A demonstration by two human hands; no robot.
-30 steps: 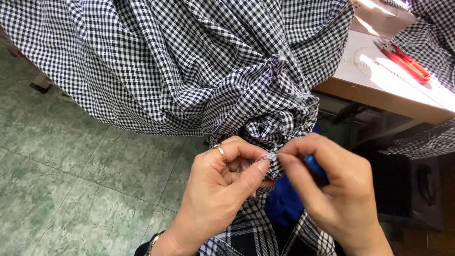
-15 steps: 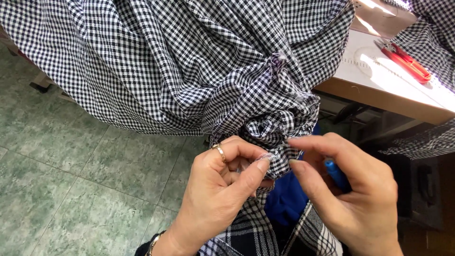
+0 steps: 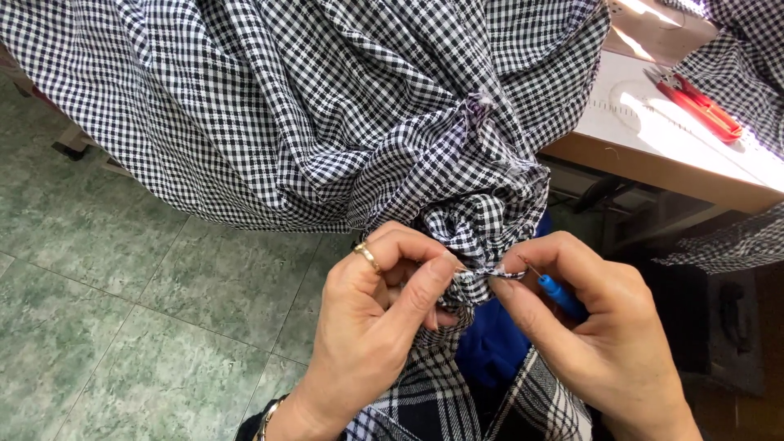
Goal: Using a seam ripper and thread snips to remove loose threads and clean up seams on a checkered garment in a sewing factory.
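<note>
Where the right hand (image 3: 596,343) was drawn slightly back half a second ago, its grip now meets the left grip at the seam, clamped on a blue-handled seam ripper (image 3: 559,296). The left hand (image 3: 380,327), ringed, fingers curled, pinches the bunched checked fabric (image 3: 327,114) between thumb and forefinger. The black-and-white cloth drapes upward from both grips; beyond, right, red scissors (image 3: 694,102) lie on the desk (image 3: 653,155).

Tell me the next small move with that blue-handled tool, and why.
Probably slide the seam ripper tip under the stitch at the pinched fold: the left hand already pinches the gingham fabric taut, and the right hand has the metal point right beside it.
</note>
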